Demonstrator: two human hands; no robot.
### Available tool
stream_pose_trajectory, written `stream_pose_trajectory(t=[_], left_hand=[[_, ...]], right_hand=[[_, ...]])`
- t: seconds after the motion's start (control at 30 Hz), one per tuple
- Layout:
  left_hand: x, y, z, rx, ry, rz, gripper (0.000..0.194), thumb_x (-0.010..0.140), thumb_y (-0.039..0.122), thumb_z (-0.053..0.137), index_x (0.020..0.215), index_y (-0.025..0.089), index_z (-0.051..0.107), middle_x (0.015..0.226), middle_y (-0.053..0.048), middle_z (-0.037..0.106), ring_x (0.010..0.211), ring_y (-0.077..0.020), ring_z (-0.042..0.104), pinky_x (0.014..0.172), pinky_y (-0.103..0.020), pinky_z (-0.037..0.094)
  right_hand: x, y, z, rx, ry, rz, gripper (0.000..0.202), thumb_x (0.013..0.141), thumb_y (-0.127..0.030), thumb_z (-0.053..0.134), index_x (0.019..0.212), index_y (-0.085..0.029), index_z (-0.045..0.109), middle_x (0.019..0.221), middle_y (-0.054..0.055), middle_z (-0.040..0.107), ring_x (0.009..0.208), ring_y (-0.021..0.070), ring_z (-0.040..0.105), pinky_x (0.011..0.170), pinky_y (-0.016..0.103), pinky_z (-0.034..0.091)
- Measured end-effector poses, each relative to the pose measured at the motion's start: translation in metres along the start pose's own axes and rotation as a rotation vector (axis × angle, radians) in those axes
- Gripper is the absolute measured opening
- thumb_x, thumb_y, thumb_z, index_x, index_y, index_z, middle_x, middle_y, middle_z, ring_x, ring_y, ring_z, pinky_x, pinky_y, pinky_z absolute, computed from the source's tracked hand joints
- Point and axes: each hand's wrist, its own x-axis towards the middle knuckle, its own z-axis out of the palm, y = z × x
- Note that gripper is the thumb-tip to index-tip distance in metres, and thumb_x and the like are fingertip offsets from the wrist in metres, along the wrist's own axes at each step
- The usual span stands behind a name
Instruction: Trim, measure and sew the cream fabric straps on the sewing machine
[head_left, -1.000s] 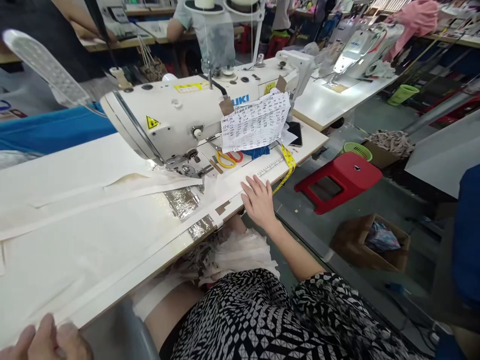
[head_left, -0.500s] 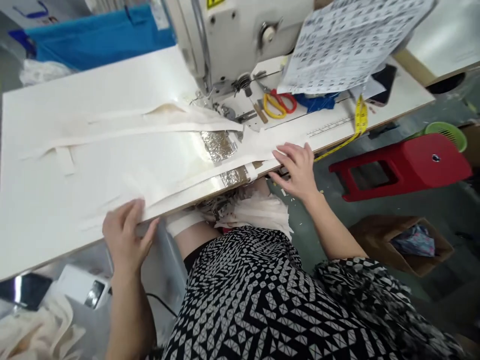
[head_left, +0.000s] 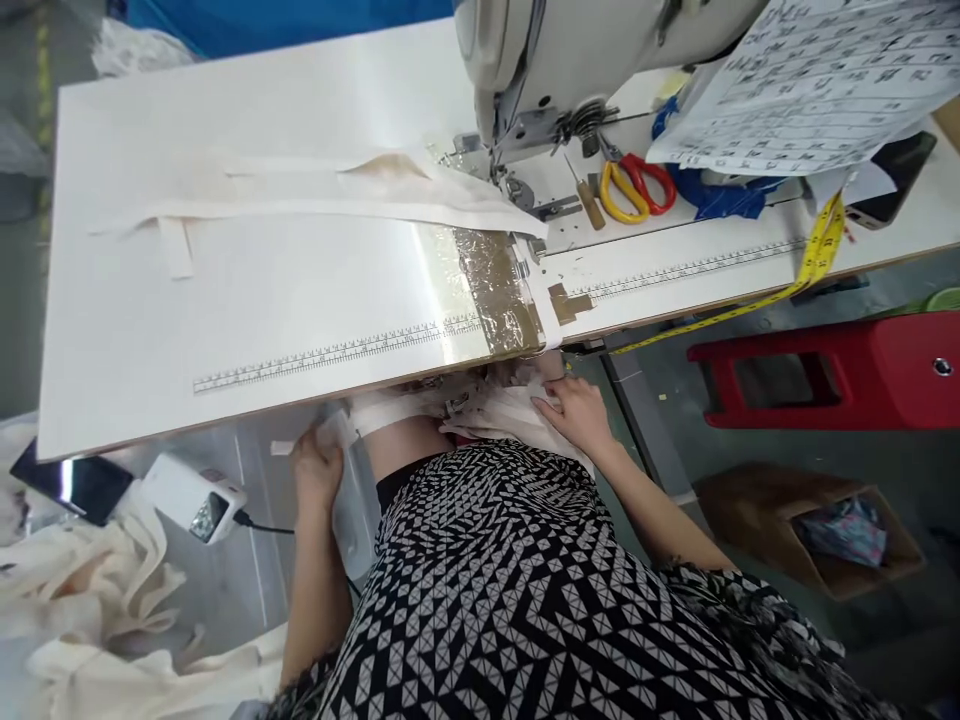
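My left hand (head_left: 318, 468) is below the table's front edge, its fingers curled together, with a small end of white fabric (head_left: 283, 448) sticking out to its left. My right hand (head_left: 579, 410) rests at the white cloth (head_left: 525, 412) on my lap, thumb and fingertips around its edge. On the table, a long cream fabric strip (head_left: 337, 208) runs leftward from beside the needle area of the sewing machine (head_left: 555, 60). A printed ruler scale (head_left: 337, 355) lies along the front of the tabletop.
Red and yellow scissors (head_left: 637, 187), a wooden-handled awl (head_left: 590, 205), a yellow tape measure (head_left: 821, 240), a printed sheet (head_left: 817, 90) and a phone (head_left: 896, 178) lie right of the machine. A red stool (head_left: 900, 370) and cardboard box (head_left: 757, 520) stand right; cream fabric (head_left: 97, 590) is piled lower left.
Both hands have come off the tabletop to below its front edge. The long strip they were on has left the table front, uncovering the ruler scale. The camera view has shifted.
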Motion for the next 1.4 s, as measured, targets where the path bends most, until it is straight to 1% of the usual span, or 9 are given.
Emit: stream_pose_trajectory(t=[0.17,0.4,0.47,0.63,0.77,0.87,1.03,1.17,1.4], left_hand=[[-0.016,0.058,0.004,-0.220,-0.054,0.070,0.037,0.086,0.036,0.050,0.113,0.016,0.064,0.110,-0.015,0.068,0.108,-0.0293,0.062,0.096,-0.045,0.052],[-0.027,0.164,0.012,-0.721,-1.059,0.129,0.037,0.093,0.049,0.050,0.098,0.019,0.071,0.094,-0.006,0.074,0.091,-0.0215,0.068,0.087,-0.034,0.056],[-0.031,0.180,0.024,-0.772,-1.207,0.137,0.041,0.095,0.048,0.046,0.092,0.016,0.071,0.092,-0.007,0.074,0.089,-0.0212,0.069,0.086,-0.033,0.055],[-0.033,0.191,0.040,-0.667,-1.023,0.316,0.036,0.094,0.043,0.047,0.085,0.016,0.070,0.090,-0.007,0.071,0.084,-0.0202,0.065,0.078,-0.029,0.051],[-0.030,0.190,0.040,-0.678,-1.040,0.328,0.033,0.095,0.039,0.048,0.098,0.017,0.072,0.104,-0.008,0.071,0.094,-0.0210,0.065,0.082,-0.028,0.050],[-0.030,0.190,0.046,-0.720,-1.138,0.274,0.034,0.096,0.037,0.047,0.104,0.015,0.072,0.112,-0.009,0.071,0.102,-0.0211,0.065,0.090,-0.029,0.050],[-0.035,0.185,0.062,-0.639,-1.120,0.244,0.031,0.094,0.029,0.050,0.110,0.012,0.070,0.117,-0.013,0.069,0.105,-0.0246,0.063,0.096,-0.037,0.048],[-0.034,0.179,0.064,-0.629,-1.106,0.241,0.031,0.092,0.025,0.053,0.116,0.012,0.067,0.122,-0.013,0.067,0.106,-0.0241,0.062,0.096,-0.037,0.048],[-0.035,0.173,0.055,-0.733,-1.217,0.219,0.030,0.097,0.029,0.046,0.101,0.014,0.072,0.103,-0.007,0.073,0.091,-0.0170,0.067,0.081,-0.025,0.052]], right_hand=[[0.002,-0.010,0.009,0.102,0.007,0.044,0.026,0.093,-0.031,0.049,0.081,-0.019,0.069,0.084,0.009,0.068,0.084,0.0248,0.060,0.075,0.034,0.041],[-0.010,-0.042,-0.038,0.235,0.111,0.053,0.032,0.100,-0.039,0.040,0.092,-0.019,0.064,0.073,0.003,0.064,0.064,0.0171,0.059,0.061,0.027,0.044],[-0.016,-0.046,-0.048,0.172,0.092,-0.010,0.031,0.100,-0.037,0.040,0.096,-0.019,0.065,0.084,0.005,0.069,0.073,0.0183,0.063,0.063,0.027,0.043],[-0.026,-0.033,-0.058,-0.142,-0.079,-0.139,0.027,0.097,-0.028,0.040,0.086,-0.020,0.064,0.080,0.007,0.069,0.067,0.0205,0.062,0.053,0.029,0.035],[-0.033,-0.022,-0.059,-0.038,0.047,-0.115,0.029,0.101,-0.031,0.038,0.089,-0.021,0.062,0.088,0.008,0.070,0.084,0.0217,0.066,0.071,0.029,0.045],[-0.030,-0.016,-0.045,0.054,0.177,-0.020,0.028,0.102,-0.037,0.039,0.098,-0.020,0.061,0.097,0.009,0.069,0.089,0.0222,0.064,0.076,0.031,0.047],[-0.004,-0.004,-0.007,0.029,0.111,0.027,0.042,0.098,-0.050,0.042,0.104,-0.014,0.063,0.096,0.014,0.069,0.088,0.0261,0.063,0.074,0.035,0.047],[0.007,-0.017,-0.004,0.024,0.039,-0.035,0.043,0.098,-0.048,0.038,0.077,-0.020,0.063,0.072,0.007,0.066,0.071,0.0228,0.062,0.064,0.031,0.044],[-0.009,-0.062,-0.036,-0.069,0.072,-0.093,0.039,0.100,-0.037,0.034,0.089,-0.019,0.067,0.077,0.009,0.068,0.066,0.0232,0.062,0.054,0.031,0.036]])
